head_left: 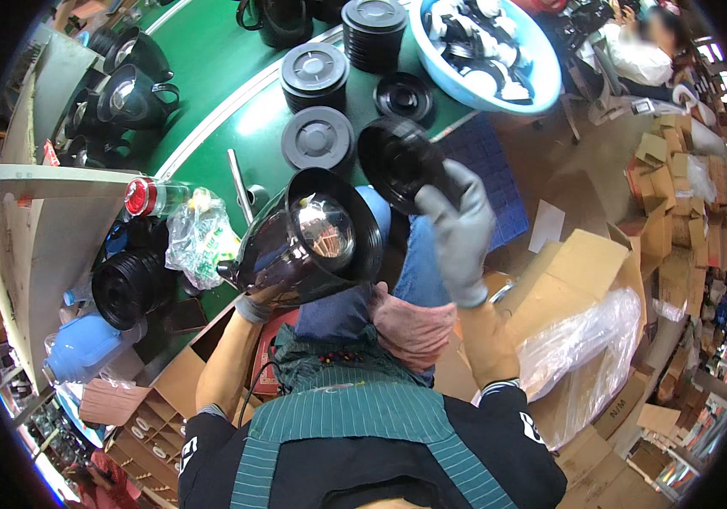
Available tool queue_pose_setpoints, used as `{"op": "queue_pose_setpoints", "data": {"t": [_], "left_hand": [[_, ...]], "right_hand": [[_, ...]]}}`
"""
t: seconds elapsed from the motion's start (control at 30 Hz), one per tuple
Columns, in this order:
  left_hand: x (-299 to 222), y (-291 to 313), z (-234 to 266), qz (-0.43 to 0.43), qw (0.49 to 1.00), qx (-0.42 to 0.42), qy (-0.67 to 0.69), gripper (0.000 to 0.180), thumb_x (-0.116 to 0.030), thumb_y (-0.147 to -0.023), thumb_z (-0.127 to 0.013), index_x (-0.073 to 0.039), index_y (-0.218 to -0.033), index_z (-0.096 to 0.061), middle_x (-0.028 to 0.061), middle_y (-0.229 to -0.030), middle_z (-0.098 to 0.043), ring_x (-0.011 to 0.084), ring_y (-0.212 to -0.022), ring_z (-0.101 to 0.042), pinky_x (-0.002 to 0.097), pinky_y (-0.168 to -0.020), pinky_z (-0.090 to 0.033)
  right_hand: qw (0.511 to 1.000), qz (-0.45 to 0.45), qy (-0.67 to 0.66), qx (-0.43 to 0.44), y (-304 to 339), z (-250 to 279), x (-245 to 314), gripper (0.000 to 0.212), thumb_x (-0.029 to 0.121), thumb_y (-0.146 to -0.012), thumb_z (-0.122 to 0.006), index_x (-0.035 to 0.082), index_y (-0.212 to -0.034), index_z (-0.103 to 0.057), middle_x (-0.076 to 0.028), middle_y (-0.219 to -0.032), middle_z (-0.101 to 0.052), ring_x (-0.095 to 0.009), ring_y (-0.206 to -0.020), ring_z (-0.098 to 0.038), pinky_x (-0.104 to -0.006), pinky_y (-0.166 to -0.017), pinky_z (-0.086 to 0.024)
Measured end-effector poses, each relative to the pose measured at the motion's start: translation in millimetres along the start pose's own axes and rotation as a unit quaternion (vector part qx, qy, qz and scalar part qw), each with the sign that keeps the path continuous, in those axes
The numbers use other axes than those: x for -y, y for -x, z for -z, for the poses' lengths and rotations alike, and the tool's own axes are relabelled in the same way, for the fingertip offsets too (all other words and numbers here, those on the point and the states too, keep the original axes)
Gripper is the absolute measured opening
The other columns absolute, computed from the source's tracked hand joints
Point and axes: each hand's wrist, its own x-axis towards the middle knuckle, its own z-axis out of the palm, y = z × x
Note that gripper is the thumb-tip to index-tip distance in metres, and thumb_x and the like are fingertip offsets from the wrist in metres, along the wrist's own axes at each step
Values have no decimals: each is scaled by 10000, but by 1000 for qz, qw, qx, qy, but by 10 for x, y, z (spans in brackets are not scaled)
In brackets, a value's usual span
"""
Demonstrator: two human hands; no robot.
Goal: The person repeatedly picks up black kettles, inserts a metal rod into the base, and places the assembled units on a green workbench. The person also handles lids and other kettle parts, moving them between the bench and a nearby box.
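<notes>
My left hand, in a grey glove, is mostly hidden beneath a glossy black pitcher. It grips the pitcher, whose wide mouth tilts toward the right over my lap. In my gloved right hand is a round black lid, slightly blurred and held by its edge. This lid is up and to the right of the pitcher's mouth, apart from it. Beyond them on the green table stand stacks of dark grey round lids. Another black lid lies beside the stacks.
A light-blue basin of small black and white parts stands at the far right. Several black pitchers line the left. Nearer are a red-capped clear jar, a plastic bag and a metal tube. Cardboard boxes lie right.
</notes>
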Motion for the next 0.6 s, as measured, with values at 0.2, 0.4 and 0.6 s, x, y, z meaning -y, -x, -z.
{"op": "queue_pose_setpoints", "data": {"t": [0.2, 0.4, 0.6], "left_hand": [[118, 102, -203, -20, 997, 70, -22, 605, -186, -1138, -543, -29, -1679, -323, 163, -1642, -487, 285, -1473, -530, 426, -1242, -444], [-24, 192, -456, -72, 963, 100, -238, 548, -164, -1129, -561, -23, -1634, -400, 171, -1647, -482, 286, -1464, -544, 442, -1242, -456], [-48, 308, -664, 15, 993, 101, 57, 819, -343, -993, -798, -56, -1647, -397, 169, -1618, -523, 289, -1460, -550, 473, -1239, -456]], "right_hand": [[984, 46, 0, 171, 727, 116, -9, 615, 19, -756, -947, 105, -1256, -600, -239, -1732, -307, -371, -1619, -315, -444, -1300, -310], [976, 119, -28, 180, 1091, 361, -5, 597, 285, -828, -949, 103, -1251, -570, -258, -1702, -362, -359, -1568, -394, -469, -1286, -332], [931, 287, 18, 227, 1203, 400, -10, 586, 362, -807, -951, 162, -1219, -586, -261, -1639, -459, -463, -1633, -254, -578, -1300, -255]]}}
